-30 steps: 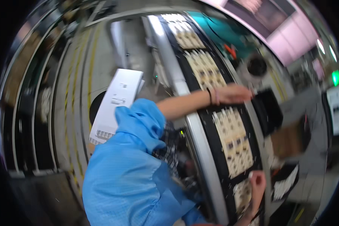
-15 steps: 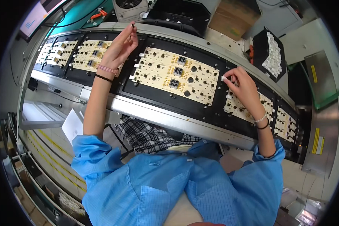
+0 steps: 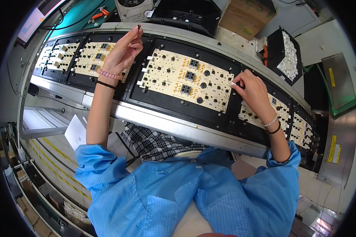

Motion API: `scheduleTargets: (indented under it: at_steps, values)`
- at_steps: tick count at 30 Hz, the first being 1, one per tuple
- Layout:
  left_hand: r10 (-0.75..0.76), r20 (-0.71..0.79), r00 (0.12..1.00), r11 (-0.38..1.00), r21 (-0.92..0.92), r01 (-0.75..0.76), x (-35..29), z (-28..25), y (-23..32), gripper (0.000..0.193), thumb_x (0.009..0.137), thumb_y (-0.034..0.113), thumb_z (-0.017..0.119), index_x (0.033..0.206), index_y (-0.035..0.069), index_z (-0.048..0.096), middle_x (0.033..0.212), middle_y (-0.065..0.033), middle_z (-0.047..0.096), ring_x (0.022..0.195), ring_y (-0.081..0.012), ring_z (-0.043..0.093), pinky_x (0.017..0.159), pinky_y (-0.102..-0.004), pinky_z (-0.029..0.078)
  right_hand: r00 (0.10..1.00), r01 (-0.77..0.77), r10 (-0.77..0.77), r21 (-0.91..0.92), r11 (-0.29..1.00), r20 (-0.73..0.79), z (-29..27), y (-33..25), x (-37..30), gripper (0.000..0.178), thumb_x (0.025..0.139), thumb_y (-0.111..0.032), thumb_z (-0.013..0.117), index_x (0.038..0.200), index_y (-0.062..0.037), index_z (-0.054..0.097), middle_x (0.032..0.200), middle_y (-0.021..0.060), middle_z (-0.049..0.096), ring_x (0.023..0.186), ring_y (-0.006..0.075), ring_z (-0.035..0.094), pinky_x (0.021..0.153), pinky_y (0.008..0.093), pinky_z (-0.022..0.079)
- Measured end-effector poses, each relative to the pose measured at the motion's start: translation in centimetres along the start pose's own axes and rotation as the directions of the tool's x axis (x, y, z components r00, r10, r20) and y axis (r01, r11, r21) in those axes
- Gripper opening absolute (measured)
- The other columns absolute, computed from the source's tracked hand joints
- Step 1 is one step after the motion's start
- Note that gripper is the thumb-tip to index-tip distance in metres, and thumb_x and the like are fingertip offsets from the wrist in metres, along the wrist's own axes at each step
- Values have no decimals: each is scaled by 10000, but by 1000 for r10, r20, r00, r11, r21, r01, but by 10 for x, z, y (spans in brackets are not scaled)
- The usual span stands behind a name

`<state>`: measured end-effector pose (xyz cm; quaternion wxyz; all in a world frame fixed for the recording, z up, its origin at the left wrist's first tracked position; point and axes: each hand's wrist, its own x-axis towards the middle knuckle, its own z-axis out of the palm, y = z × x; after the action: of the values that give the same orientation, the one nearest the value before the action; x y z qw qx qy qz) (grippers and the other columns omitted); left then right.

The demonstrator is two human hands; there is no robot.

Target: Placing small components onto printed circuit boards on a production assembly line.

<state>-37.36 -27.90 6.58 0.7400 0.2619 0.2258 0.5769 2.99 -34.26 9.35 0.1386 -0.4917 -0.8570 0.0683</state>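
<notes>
So in the head view, the big change is at about 2 o'clock: half a second ago the right hand (image 3: 252, 91) was hanging just off the board with its piece, and now it's bringing that small white piece (image 3: 233, 84) right up to the 3 o'clock edge of the middle circuit board (image 3: 174, 79). So the piece is meeting the board's edge rather than floating beside it. Thumb and finger are pinching it, and nothing's looking let go.

The left hand (image 3: 124, 51) is hanging at about 11 o'clock, pretty much where it was, gripping a tiny dark piece (image 3: 139, 27) in its fingertips, well apart from the middle board. That board is lying at 12 o'clock in its black fixture (image 3: 156, 103).

Hard-to-see stuff: the right fingers are covering most of the white piece, so I can't tell if it's slotting in or just touching. The dark piece is showing too small to identify. The left hand and wrist are hiding part of the 10 o'clock board (image 3: 87, 55), and the right hand is covering some of the 3 o'clock board (image 3: 281, 107). The screen (image 3: 31, 24) out at 10 o'clock is getting cut off by the fisheye rim.
</notes>
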Motion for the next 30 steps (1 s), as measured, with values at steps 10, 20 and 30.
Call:
scheduleTargets:
  at_steps: [10, 20, 30]
  values:
    - [16, -3, 1000, 994, 107, -16, -4, 4, 2, 236, 933, 178, 645, 1094, 7, 615, 963, -12, 610, 690, -31, 402, 586, -154, 374, 995, 73, -80, -103, 992, -62, -1, -7, 2, 138, 770, -130, 729, 783, -66, 607, 731, 47, 519, 678, 224, 530, 658, 339, 369]
    - [36, 1, 999, 980, 196, -36, -5, -1, 7, 240, 931, 192, 652, 1095, 21, 618, 951, 11, 612, 666, -22, 387, 584, -153, 365, 995, 104, -101, -154, 983, 24, -5, -8, 11, 137, 760, -116, 730, 769, -70, 601, 739, 50, 537, 704, 240, 551, 677, 342, 369]
    - [45, 9, 999, 965, 260, -45, -7, -5, 12, 252, 922, 221, 666, 1084, 34, 619, 956, 17, 607, 664, -15, 379, 585, -150, 363, 995, 94, -82, -200, 975, 64, 0, -11, 13, 143, 765, -106, 717, 773, -65, 580, 774, 49, 540, 744, 238, 554, 674, 340, 370]
